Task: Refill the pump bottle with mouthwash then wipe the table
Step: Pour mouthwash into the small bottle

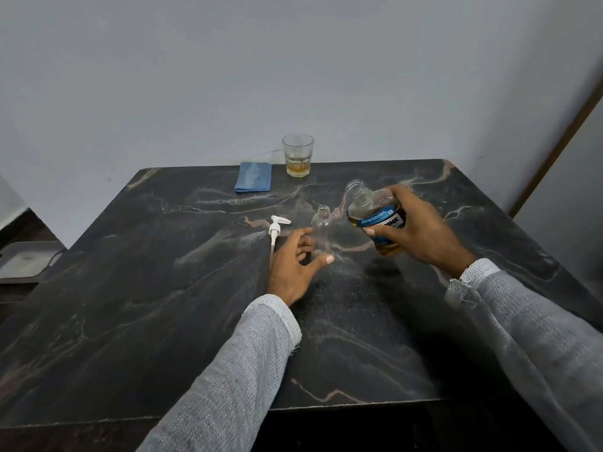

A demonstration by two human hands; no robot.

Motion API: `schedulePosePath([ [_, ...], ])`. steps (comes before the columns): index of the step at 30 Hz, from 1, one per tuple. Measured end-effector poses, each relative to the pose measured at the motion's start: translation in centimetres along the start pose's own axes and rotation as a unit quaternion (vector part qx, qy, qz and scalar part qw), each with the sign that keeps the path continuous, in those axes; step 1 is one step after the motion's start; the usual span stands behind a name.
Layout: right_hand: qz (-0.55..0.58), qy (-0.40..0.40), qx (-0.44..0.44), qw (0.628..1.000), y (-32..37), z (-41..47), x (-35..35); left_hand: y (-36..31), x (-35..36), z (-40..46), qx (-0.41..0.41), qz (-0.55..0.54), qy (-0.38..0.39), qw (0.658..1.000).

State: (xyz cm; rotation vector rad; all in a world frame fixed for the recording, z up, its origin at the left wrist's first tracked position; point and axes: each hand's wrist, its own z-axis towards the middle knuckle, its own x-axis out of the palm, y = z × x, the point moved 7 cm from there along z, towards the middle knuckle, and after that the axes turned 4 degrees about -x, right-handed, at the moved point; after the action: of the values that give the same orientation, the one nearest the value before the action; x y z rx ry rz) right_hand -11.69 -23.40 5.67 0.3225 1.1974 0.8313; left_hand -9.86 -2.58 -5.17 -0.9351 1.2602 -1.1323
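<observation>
The small clear pump bottle (321,234) stands upright near the middle of the table (137,314), uncapped, its open neck facing up. The left hand (295,265) sits at the bottle's left side: the fingers are spread and only slightly bent, the thumb reaches across just in front of the bottle's base, and the fingertips lie against or just beside its wall; a firm grip cannot be confirmed.

The right hand (414,228) grips the mouthwash bottle (375,213) round its body, fingers curled over the blue label, thumb underneath. This bottle is held above the table, tilted with its open mouth pointing toward the far edge and slightly left, just right of the pump bottle. It is clear plastic, holding amber liquid.

The white pump head (277,230), with its long dip tube, lies flat just left of the left hand. A folded blue cloth (254,177) and a ribbed glass tumbler (297,154) with amber liquid sit at the far edge. The tabletop is dark, glossy, veined stone.
</observation>
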Motion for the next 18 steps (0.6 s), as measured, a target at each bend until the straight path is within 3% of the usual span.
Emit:
schedulePosePath([
  [18, -0.165, 0.049, -0.002, 0.985, 1.4, 1.2, -0.5, -0.1, 0.1, 0.0, 0.025, 0.072, -0.017, 0.997],
])
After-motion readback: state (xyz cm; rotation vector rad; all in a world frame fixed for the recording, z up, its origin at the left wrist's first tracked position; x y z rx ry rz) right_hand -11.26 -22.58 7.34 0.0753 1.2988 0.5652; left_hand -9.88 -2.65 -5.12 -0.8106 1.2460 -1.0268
